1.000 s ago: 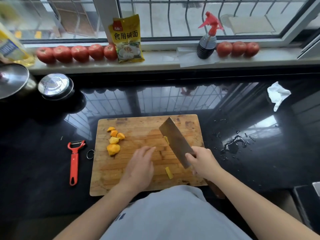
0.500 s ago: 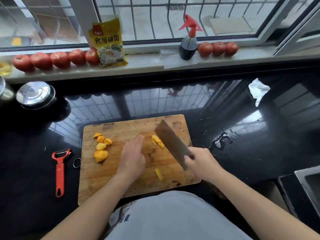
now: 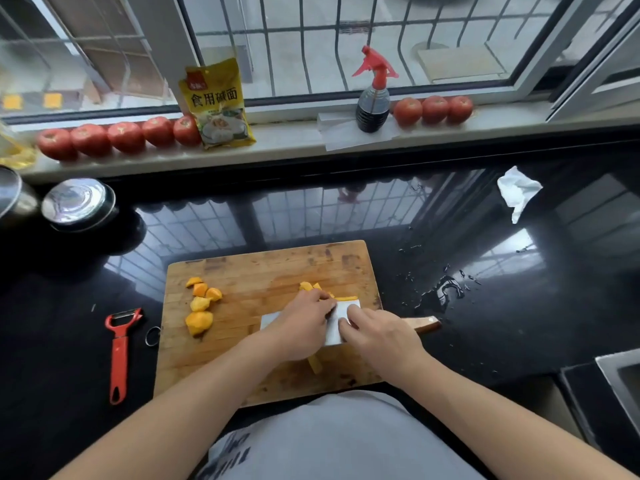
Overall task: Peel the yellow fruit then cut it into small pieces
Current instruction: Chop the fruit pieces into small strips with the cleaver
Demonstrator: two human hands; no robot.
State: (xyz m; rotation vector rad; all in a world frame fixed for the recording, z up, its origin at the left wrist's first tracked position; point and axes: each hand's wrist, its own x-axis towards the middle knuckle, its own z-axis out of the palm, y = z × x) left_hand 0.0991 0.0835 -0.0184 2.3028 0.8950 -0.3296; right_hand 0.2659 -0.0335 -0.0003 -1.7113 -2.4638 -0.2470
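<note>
While lying flat on the wooden cutting board (image 3: pixel 263 271), cleaver (image 3: pixel 334 327) with blade pointing left and wooden handle (image 3: pixel 420 323) sticking out past the board's right edge over the black worktop (image 3: pixel 519 323). Left hand (image 3: pixel 301 327) laid over the blade, fingers bent toward the far edge beside a few yellow fruit pieces (image 3: pixel 313 287); left grip: cannot tell whether pinching a piece or just touching. Right hand (image 3: pixel 381 336) resting on the blade near the handle end, fingers fairly straight and pressing down, grip released rather than wrapped round anything. One thin yellow strip (image 3: pixel 346 298) just at the blade's far edge, another strip (image 3: pixel 315 364) poking out on the near side below the left hand. Separate cluster of cut orange-yellow chunks (image 3: pixel 201 304) on the left part of the board, well apart from the hands. Red peeler (image 3: pixel 119 355) on the worktop left of the board, a small metal ring (image 3: pixel 152 336) between them. Spilled water drops (image 3: pixel 443 289) to the right of the board, crumpled white tissue (image 3: pixel 517 192) farther back right. Steel lidded pot (image 3: pixel 78 204) at far left. On the windowsill (image 3: pixel 294 140): row of red tomatoes (image 3: pixel 114 137), yellow packet (image 3: pixel 218 103), dark spray bottle (image 3: pixel 374 98) with red trigger, three more tomatoes (image 3: pixel 434 109).
</note>
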